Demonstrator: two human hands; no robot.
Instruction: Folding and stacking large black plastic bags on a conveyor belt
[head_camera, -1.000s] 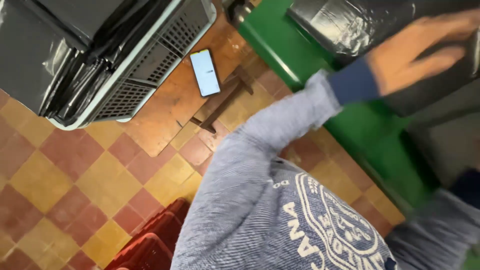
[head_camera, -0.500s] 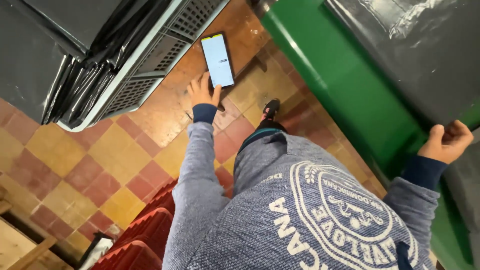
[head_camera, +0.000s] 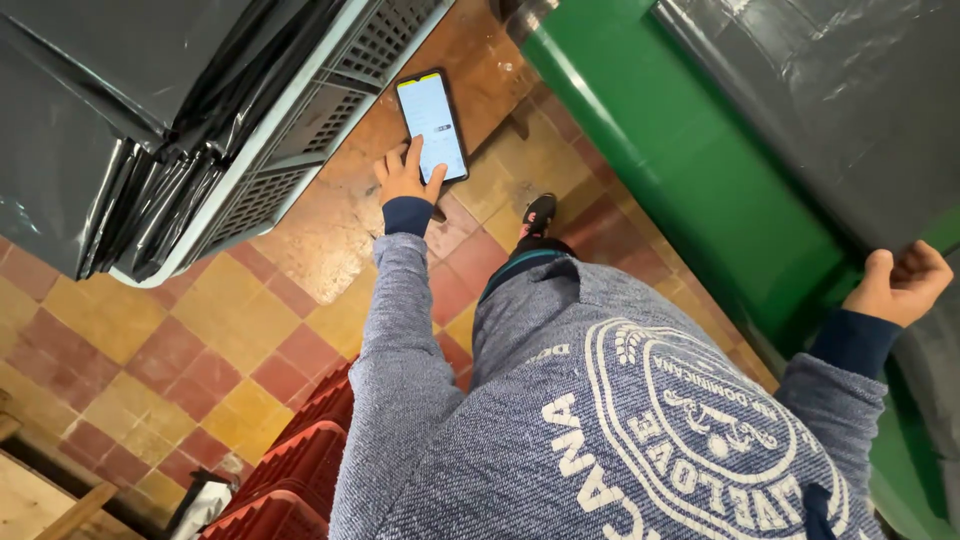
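A smartphone (head_camera: 432, 125) with a lit screen lies face up on a worn brown surface (head_camera: 330, 230) beside a grey crate. My left hand (head_camera: 405, 175) reaches out to it, fingers spread, with fingertips touching the lower part of the screen. My right hand (head_camera: 900, 285) is closed in a fist on the edge of the black bin liner (head_camera: 830, 110) that lines a green bin (head_camera: 700, 180). My grey printed sweatshirt fills the lower middle of the view.
A grey slatted crate (head_camera: 300, 150) lined with black bags stands at the upper left. Red plastic crates (head_camera: 300, 470) are stacked at the bottom left. My shoe (head_camera: 540, 212) rests on the red and yellow tiled floor (head_camera: 150, 350).
My left hand swung from the bin liner over to the phone and now touches its screen. My right hand has taken hold of the liner edge at the right.
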